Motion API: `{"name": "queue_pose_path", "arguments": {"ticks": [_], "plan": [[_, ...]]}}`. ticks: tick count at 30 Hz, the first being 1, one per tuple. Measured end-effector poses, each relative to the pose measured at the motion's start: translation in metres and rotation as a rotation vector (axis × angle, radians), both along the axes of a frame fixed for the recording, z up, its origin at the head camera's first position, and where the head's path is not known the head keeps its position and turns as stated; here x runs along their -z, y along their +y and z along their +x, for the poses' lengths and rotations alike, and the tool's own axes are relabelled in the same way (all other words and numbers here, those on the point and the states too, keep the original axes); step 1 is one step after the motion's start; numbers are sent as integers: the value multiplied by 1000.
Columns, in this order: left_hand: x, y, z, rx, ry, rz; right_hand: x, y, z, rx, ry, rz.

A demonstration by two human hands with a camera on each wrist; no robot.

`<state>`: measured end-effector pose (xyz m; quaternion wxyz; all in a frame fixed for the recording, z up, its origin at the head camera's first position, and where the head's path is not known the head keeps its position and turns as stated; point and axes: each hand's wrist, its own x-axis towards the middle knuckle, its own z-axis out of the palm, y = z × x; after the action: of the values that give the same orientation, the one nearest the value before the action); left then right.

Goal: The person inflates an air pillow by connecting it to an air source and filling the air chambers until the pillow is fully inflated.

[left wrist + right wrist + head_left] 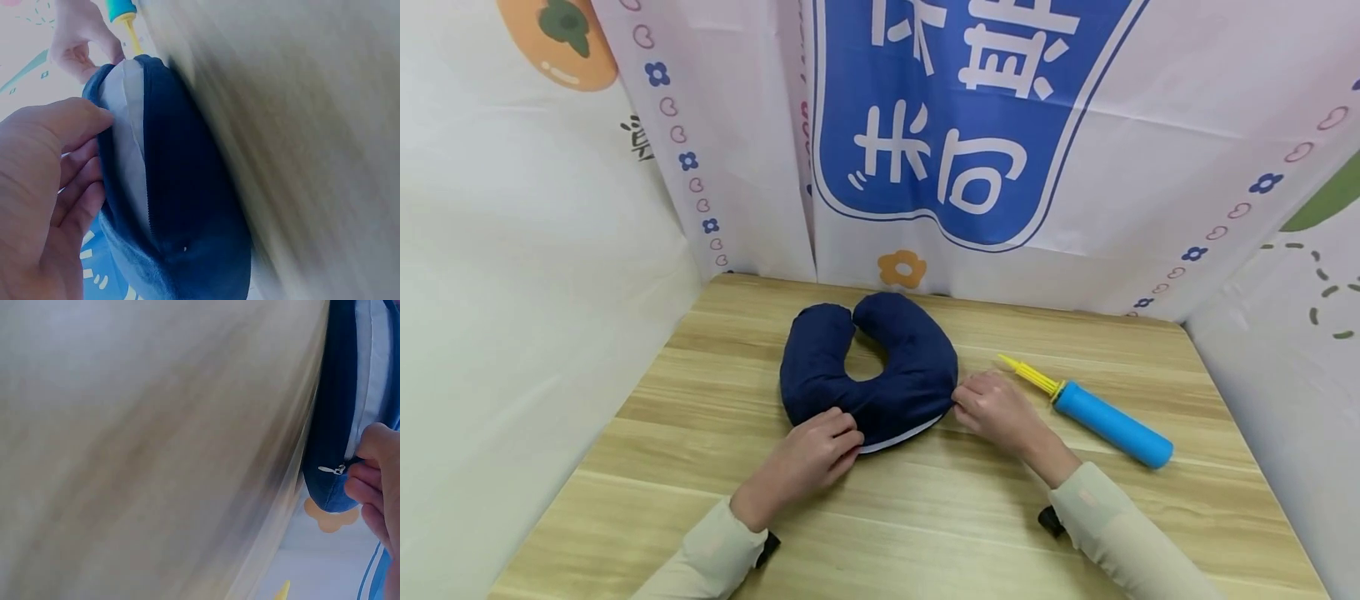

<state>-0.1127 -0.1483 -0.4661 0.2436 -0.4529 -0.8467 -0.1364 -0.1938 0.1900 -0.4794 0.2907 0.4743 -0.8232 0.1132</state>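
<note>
A navy U-shaped neck pillow (917, 350) lies on the table with its two arms pointing away from me. Along its near curved edge the zipper is undone, and a white inner layer (128, 100) shows in the slit. My left hand (812, 454) pinches the upper lip of the opening, thumb outside and fingers behind. At the right end of the slit my right hand (996, 412) pinches the cover's edge, close beside the small metal zipper pull (330, 469). The pull hangs free of the fingers.
To the right of the pillow lies a blue hand pump (1112, 425) with a yellow nozzle (1026, 372) angled toward the back. The wood-grain table (880, 533) meets a printed cloth backdrop (760, 208) behind, and pale cloth hangs along both sides.
</note>
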Motion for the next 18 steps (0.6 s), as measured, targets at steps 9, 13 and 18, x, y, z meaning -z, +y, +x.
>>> {"name": "queue_pose_path", "arguments": {"ticks": [9, 13, 18], "plan": [[3, 4, 0, 2, 3, -42, -2, 0, 1, 27, -33, 147], [0, 4, -1, -7, -10, -68, -8, 2, 0, 20, -130, 140], [-3, -4, -3, -35, -23, -59, -15, 6, -2, 129, -496, 39]]}}
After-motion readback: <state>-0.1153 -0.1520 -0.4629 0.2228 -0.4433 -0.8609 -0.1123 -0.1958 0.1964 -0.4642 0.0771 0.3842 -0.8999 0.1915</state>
